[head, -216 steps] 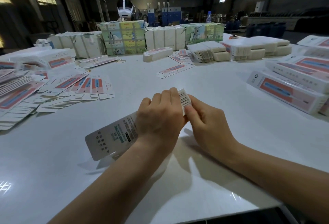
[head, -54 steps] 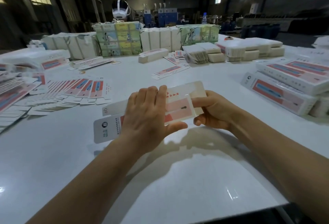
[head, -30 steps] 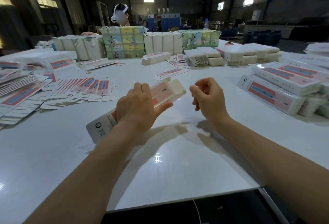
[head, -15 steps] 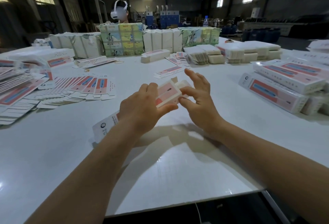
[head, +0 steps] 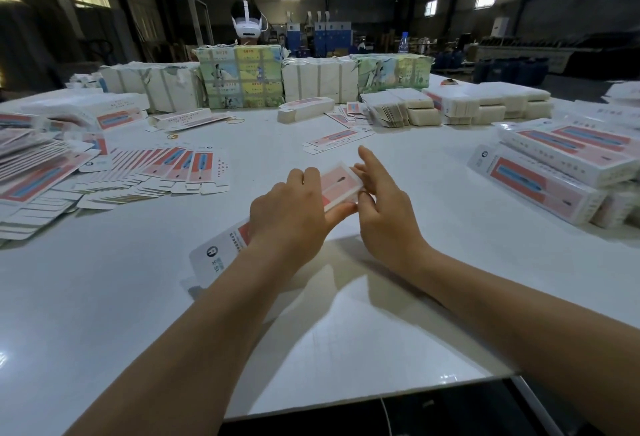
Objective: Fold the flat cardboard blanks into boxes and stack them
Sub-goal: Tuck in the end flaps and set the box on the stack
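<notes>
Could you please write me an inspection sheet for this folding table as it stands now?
Surface: white table, glossy.
Job's things: half-formed box between both hands; fanned flat blanks at left; finished boxes stacked at right.
Clutter: wrapped bundles along far edge; rubber bands.
Grippers: left hand grips the box; right hand presses its end with straight fingers.
Cables: thin cable below near edge.
Surroundings: dim warehouse; another person wearing a headset.

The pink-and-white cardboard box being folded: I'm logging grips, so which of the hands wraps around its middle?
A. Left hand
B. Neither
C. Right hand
A: the left hand curls around the pink-and-white cardboard box, while the right hand works at its far end with fingers extended.
</notes>
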A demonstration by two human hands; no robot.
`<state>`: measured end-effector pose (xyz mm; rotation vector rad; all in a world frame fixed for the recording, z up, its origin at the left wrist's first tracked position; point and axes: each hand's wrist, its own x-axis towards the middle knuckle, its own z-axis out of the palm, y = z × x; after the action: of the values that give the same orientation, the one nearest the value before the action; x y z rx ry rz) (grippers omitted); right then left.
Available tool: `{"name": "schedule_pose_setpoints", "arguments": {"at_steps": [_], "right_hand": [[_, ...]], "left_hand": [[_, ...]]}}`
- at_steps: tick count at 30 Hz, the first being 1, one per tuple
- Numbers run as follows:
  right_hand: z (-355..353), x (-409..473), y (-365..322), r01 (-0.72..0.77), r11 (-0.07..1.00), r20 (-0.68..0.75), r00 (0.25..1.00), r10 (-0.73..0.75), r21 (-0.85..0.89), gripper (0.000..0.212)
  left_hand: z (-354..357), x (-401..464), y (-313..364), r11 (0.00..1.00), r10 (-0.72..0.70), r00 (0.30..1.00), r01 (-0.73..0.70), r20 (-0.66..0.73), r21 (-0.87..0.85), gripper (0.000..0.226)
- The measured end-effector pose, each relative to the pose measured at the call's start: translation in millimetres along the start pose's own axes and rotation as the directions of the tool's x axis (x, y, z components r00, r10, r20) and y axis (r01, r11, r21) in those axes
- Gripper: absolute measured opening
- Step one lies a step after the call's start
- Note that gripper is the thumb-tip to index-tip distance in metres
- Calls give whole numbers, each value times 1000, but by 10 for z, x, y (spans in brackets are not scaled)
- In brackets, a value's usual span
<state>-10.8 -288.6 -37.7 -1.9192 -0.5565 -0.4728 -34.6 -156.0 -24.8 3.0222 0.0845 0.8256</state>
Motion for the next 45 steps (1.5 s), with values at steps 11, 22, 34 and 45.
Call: {"name": "schedule_pose_setpoints", "arguments": {"at_steps": [11, 22, 34, 45], "right_hand": [[-177, 255, 154, -503, 517, 250, 840, 482, 692, 47], [-16, 108, 175, 83, 976, 76, 995, -70, -199, 31], [-174, 251, 132, -377, 687, 240, 926, 291, 621, 31], [-166, 222, 127, -390, 720, 254, 921, 296, 574, 28]], "left_hand": [[40, 46, 17, 998, 41, 998, -39, -46, 39, 69], [94, 33, 23, 991, 82, 995, -75, -57, 115, 71], [102, 28, -27, 983, 123, 985, -104, -120, 153, 73], [58, 12, -15, 965, 172, 975, -137, -143, 224, 76]]}}
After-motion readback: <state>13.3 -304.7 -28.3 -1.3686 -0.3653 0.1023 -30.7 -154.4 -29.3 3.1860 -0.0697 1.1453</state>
